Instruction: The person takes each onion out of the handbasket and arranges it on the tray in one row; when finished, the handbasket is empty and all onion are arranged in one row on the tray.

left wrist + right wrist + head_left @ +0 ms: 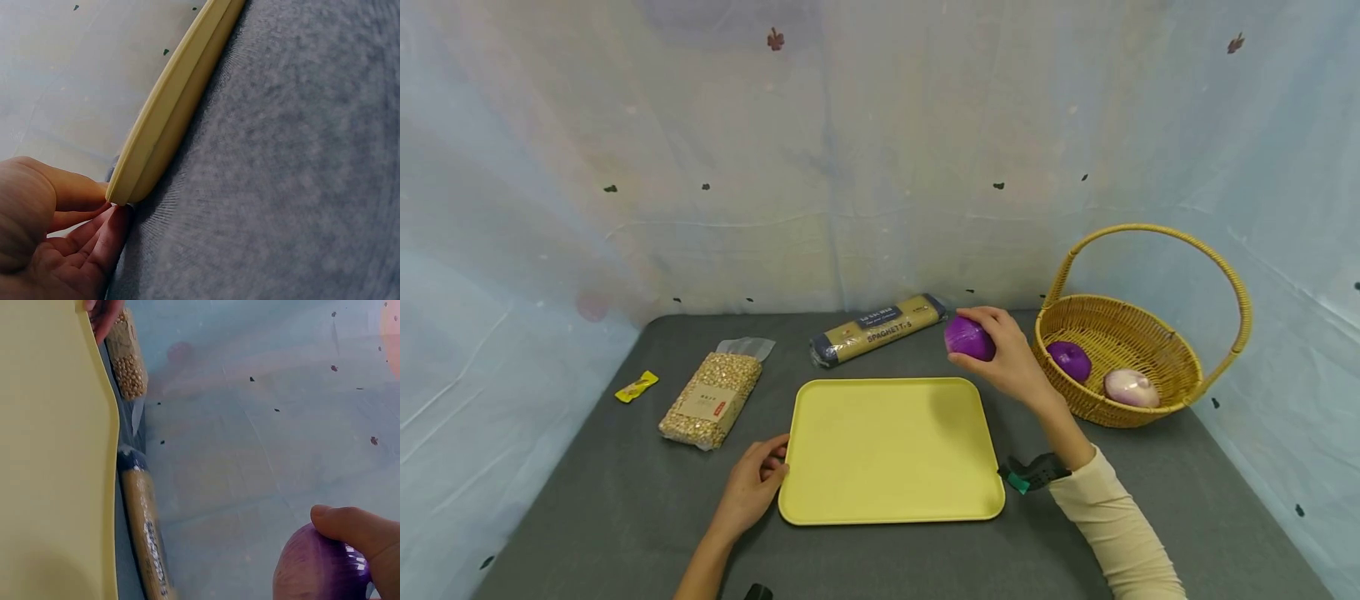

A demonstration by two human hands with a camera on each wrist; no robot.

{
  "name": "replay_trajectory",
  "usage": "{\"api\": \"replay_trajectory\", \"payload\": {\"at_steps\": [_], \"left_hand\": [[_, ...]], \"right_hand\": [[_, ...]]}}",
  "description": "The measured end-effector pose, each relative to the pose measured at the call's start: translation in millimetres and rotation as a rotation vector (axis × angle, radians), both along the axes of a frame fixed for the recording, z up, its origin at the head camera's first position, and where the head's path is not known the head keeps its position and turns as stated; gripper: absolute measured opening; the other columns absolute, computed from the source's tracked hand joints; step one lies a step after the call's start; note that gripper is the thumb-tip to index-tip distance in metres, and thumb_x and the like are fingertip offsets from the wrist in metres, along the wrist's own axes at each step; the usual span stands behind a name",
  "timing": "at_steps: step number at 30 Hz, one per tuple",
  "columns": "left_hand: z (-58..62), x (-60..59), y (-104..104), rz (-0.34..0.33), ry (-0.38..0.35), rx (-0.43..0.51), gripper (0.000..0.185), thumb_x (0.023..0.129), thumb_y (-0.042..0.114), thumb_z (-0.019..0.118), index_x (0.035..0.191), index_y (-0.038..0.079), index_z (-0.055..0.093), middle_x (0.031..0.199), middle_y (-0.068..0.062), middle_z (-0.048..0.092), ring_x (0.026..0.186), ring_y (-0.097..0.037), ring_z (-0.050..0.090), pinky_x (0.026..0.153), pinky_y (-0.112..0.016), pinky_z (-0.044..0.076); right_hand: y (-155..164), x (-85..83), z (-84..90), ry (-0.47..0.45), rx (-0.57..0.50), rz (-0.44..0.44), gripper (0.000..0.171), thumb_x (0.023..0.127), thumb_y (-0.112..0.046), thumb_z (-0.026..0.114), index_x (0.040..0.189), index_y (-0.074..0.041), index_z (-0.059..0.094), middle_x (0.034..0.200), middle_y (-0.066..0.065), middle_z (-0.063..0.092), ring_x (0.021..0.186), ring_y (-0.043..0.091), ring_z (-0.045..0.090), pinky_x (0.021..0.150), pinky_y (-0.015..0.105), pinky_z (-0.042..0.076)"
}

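Observation:
My right hand (1007,350) grips a purple onion (967,337) between thumb and fingers, raised near the tray's far right corner. In the right wrist view the thumb lies over that shiny onion (312,565); the other fingers are hidden. At the left edge of the yellow rectangular tray (891,450), my left hand (751,483) pinches the rim. The left wrist view shows the tray rim (164,119) between thumb and fingers, low over the cloth. On the right, a wicker basket (1120,417) holds another purple onion (1070,360) and a paler onion (1131,388).
Behind the tray lies a spaghetti pack (880,330). A clear bag of tan grains or beans (711,400) rests to the left, with a small yellow wrapped packet (637,387) beyond it. The basket's tall handle (1240,308) arches upward. Grey cloth (602,500) covers the table.

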State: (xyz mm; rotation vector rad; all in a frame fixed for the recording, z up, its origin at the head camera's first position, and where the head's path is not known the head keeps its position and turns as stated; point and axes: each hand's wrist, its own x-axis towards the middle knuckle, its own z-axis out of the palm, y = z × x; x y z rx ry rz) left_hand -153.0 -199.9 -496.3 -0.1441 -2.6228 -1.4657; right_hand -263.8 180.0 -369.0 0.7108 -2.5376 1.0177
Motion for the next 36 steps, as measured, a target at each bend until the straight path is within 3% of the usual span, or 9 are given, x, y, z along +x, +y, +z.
{"api": "replay_trajectory", "payload": {"at_steps": [27,36], "left_hand": [[-3.0,-0.6,0,-0.003,0.061,-0.016,0.041,0.082,-0.007,0.063,0.123,-0.002,0.057,0.098,-0.008,0.057,0.079,-0.01,0.053,0.065,-0.023,0.046],[-0.2,0.6,0,0.001,0.039,-0.007,0.041,0.083,-0.007,0.062,0.123,-0.002,0.057,0.098,-0.009,0.057,0.08,-0.014,0.054,0.066,-0.024,0.046]], "right_hand": [[-79,8.6,-23.3,-0.043,0.054,0.169,0.062,0.077,-0.034,0.075,0.133,-0.02,0.051,0.134,0.012,0.042,0.118,0.032,0.042,0.083,0.048,0.048],[-103,10.8,-28.8,-0.016,0.083,0.229,0.063,0.076,-0.033,0.077,0.132,-0.02,0.051,0.133,0.013,0.043,0.12,0.03,0.041,0.085,0.046,0.048]]}}
